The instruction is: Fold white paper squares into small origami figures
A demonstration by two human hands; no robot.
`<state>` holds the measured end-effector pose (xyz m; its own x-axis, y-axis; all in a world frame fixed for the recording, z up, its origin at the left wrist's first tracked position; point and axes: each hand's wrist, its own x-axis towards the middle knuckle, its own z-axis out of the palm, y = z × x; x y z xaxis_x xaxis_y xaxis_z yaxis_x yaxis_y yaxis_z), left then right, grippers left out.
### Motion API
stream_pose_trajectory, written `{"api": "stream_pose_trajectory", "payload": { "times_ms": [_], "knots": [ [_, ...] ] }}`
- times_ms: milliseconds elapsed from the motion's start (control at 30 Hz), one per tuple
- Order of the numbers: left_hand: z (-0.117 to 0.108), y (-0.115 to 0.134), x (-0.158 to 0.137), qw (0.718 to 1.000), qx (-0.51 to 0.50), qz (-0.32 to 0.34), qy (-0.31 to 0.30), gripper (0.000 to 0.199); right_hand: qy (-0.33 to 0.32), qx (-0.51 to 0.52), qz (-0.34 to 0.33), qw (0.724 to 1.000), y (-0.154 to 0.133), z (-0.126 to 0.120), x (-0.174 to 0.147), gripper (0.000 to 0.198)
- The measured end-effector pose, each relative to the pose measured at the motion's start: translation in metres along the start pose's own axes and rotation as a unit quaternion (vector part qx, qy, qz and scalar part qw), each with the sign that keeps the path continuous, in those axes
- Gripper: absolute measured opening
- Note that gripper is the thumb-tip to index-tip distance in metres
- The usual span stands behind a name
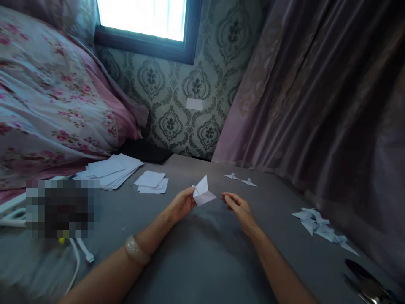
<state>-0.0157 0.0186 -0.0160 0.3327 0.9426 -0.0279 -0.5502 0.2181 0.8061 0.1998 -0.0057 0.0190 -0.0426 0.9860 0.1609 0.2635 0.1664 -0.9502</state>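
A partly folded piece of white paper (204, 193) with pointed corners is held up above the grey surface. My left hand (183, 203) pinches its left edge between thumb and fingers, and a pale bangle circles that wrist. Just to the right of the paper, apart from it, my right hand (238, 207) hovers with loosely curved fingers and nothing visible in them. Two small folded paper pieces (249, 182) lie beyond my right hand. Farther right sits a cluster of similar folded white pieces (319, 226). Small paper sheets (151, 180) are stacked to the left of my left hand.
A larger stack of white paper (114, 171) lies at the back left, near a flat black item (144, 151). White cables (80, 249) run beside a blurred-out area. Dark scissors-like handles (363, 274) show at lower right. Curtains (284, 105) and floral bedding (57, 97) border the surface (196, 261).
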Motion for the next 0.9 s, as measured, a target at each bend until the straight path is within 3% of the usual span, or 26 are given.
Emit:
{"api": "stream_pose_trajectory", "payload": {
  "times_ms": [100, 233, 567, 733, 900],
  "knots": [
    [0.002, -0.002, 0.000, 0.999, -0.046, -0.022, 0.009, 0.024, 0.004, -0.034, -0.064, 0.997, -0.012, 0.016, 0.006, 0.035],
    [0.002, -0.007, 0.001, 1.000, -0.008, 0.012, 0.026, 0.020, 0.000, -0.081, -0.113, 0.990, -0.008, 0.037, 0.013, 0.031],
    [-0.006, -0.021, 0.006, 0.993, 0.068, 0.012, 0.100, 0.027, -0.012, -0.067, -0.104, 0.992, 0.030, 0.055, 0.006, 0.025],
    [-0.007, -0.024, 0.005, 0.986, 0.106, 0.023, 0.125, 0.033, -0.007, -0.031, -0.045, 0.998, 0.040, 0.061, 0.003, 0.029],
    [-0.007, -0.026, 0.004, 0.980, 0.132, 0.021, 0.146, 0.034, 0.021, -0.019, -0.096, 0.995, 0.044, 0.067, -0.004, 0.028]
  ]
}}
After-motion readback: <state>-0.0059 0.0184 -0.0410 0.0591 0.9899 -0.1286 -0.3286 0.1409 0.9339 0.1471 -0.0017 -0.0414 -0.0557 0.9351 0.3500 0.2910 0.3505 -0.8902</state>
